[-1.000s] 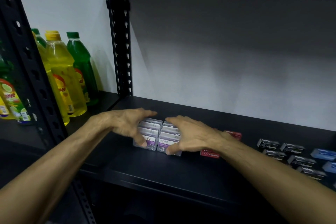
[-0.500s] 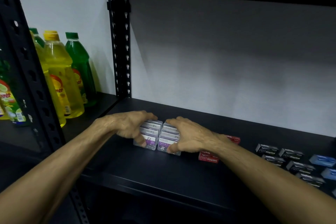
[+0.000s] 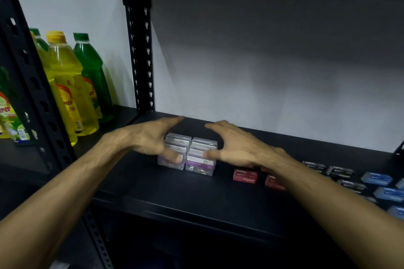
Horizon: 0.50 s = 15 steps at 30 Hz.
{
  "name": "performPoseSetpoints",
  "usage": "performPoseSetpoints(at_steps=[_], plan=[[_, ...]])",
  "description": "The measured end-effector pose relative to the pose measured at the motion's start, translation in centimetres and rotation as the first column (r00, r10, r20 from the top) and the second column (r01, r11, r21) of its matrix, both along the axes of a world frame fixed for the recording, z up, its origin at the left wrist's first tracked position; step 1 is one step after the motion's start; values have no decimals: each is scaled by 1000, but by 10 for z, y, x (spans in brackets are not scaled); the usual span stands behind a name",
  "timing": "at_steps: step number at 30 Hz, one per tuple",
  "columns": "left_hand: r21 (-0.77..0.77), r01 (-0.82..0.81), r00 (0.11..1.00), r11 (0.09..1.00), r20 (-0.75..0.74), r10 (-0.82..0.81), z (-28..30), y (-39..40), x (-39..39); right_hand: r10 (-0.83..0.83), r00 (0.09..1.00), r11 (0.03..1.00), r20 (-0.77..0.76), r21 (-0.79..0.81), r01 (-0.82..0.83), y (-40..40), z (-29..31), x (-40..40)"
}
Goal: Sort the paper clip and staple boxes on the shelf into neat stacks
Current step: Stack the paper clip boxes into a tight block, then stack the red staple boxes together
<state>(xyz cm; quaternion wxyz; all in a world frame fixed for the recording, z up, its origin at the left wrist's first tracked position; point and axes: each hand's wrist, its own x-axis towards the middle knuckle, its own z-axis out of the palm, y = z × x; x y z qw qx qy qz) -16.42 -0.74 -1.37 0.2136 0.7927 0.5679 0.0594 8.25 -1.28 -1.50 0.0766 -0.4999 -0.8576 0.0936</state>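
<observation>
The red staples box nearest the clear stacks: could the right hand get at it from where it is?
Probably yes. The red staples box lies alone on the shelf, just in front of the open right hand. Nothing lies on it, and the paper clip stacks stand off to its left.

The front strip of the black shelf [image 3: 175, 192] lies bare, as does the deep stretch behind the two clear paper clip stacks [image 3: 188, 155]. To the right, red staple boxes [image 3: 244, 176], then black boxes [image 3: 340, 171] and blue boxes [image 3: 377, 178], crowd the surface. Left, a perforated upright [image 3: 140, 50] stands between this bay and the bottles [image 3: 72, 85].
</observation>
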Motion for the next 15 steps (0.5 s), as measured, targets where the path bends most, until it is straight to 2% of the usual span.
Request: performPoseSetpoints(at_steps=[4,7,9,11,15], plan=[[199,-19,997,980,76,4,13,-20,21,-76,996,996,-48,46,78,-16,14,28],[393,-59,980,917,200,-22,13,-37,54,-145,987,986,-63,71,150,-30,17,53],[468,-51,967,882,244,-73,9,-47,79,-200,977,977,-80,60,205,-38,16,73],[495,-5,967,869,222,-121,2,-54,105,-256,962,965,-90,39,260,-46,14,92],[493,76,989,867,74,-128,-27,-62,149,-328,944,944,-36,-2,329,-61,3,117]])
